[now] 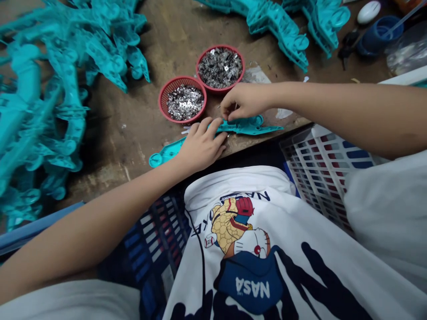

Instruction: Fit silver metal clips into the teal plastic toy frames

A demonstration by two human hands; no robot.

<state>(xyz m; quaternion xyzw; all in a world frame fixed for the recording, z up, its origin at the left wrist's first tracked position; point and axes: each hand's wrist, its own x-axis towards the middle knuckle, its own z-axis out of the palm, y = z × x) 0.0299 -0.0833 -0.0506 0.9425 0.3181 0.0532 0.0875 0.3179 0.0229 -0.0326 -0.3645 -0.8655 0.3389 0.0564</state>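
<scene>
A long teal plastic part (248, 126) lies along the front edge of the wooden bench. My left hand (202, 146) is laid across its middle, palm down, with bent fingers on both sides of it, holding it against the bench. Beyond that hand, the part's rounded left end (163, 155) sticks out. My right hand (248, 101) touches the upper edge of the part with thumb and fingertips pinched together; anything tiny between them is hidden. Just behind the hands stand two red baskets, the nearer (162, 103) and the farther (240, 79), both filled with small shiny metal clips.
Similar teal parts are heaped at the left (50, 98), with more (276, 31) at the back right. A blue cup (375, 38), a white oval object (368, 12) and a plastic bag (408, 53) stand far right. A white crate (320, 164) sits below the bench edge.
</scene>
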